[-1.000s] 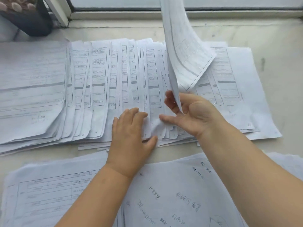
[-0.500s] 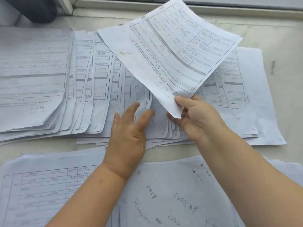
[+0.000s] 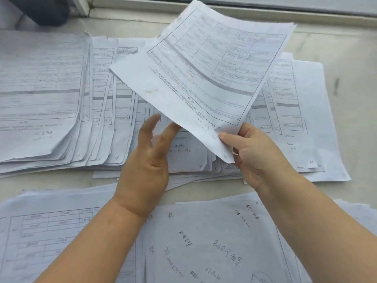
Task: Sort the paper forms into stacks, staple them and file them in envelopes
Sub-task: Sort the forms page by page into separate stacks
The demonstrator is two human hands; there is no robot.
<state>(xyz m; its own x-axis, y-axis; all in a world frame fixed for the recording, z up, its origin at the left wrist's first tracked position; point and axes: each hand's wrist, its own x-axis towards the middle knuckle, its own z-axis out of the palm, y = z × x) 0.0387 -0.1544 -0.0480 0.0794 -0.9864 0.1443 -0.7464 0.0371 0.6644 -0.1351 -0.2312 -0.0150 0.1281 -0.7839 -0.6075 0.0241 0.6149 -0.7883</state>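
Note:
My right hand (image 3: 257,158) pinches the lower corner of one printed form (image 3: 204,78) and holds it tilted in the air above a fanned row of overlapping forms (image 3: 114,111) spread across the surface. My left hand (image 3: 146,164) hovers just below the lifted sheet with fingers apart, its fingertips near the sheet's lower edge, holding nothing. A thick stack of forms (image 3: 38,94) lies at the left end of the row. The lifted sheet hides the middle of the row.
Closer to me lie more sheets: a printed form (image 3: 51,231) at the left and a page with handwriting (image 3: 214,242) under my forearms. A window sill (image 3: 244,11) runs along the back. A dark object (image 3: 47,9) sits at the back left. Bare pale tabletop (image 3: 350,99) shows at right.
My right hand has turned the lifted form from edge-on to face-up and raised it. My left hand has come up off the fanned forms, fingers spreading.

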